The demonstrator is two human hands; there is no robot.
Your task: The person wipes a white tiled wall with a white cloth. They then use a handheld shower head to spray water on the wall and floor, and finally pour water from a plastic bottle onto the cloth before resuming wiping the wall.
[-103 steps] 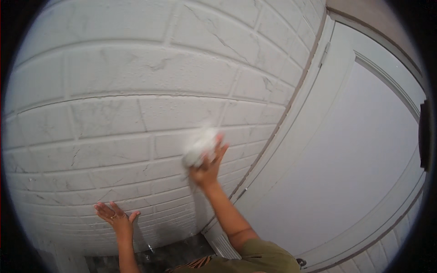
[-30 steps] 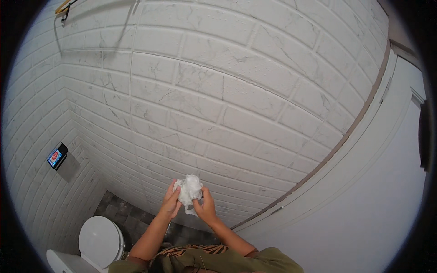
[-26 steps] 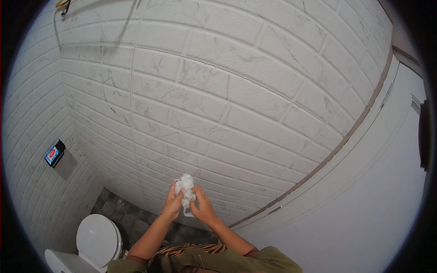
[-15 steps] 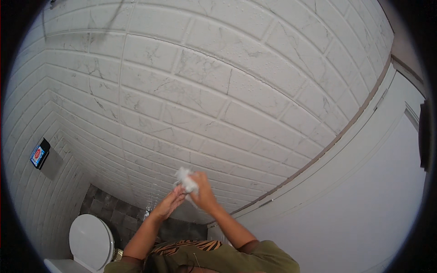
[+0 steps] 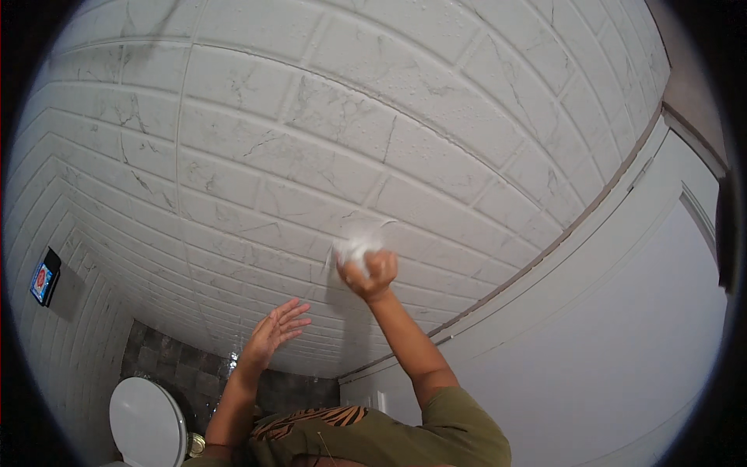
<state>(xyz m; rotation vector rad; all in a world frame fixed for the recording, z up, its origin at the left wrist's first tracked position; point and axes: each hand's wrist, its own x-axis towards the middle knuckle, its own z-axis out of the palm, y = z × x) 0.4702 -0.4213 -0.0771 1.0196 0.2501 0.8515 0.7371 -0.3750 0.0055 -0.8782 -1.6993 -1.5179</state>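
My right hand [image 5: 372, 274] is raised against the white marbled tile wall [image 5: 311, 140] and grips a crumpled wad of white tissue paper [image 5: 356, 245], pressing it to a tile. My left hand [image 5: 274, 331] hangs lower and to the left, palm open, fingers spread, holding nothing and close to the wall. Both forearms come up from the lower edge.
A white door [image 5: 622, 350] with its frame [image 5: 560, 265] stands to the right of the tiles. A white toilet with its lid shut [image 5: 146, 424] sits at the lower left on a dark tiled floor [image 5: 167, 358]. A small dark box [image 5: 44, 276] hangs on the left wall.
Both hands held the tissue wad together before. Now my right hand alone has lifted it up against the wall, and my left hand has let go and opened.
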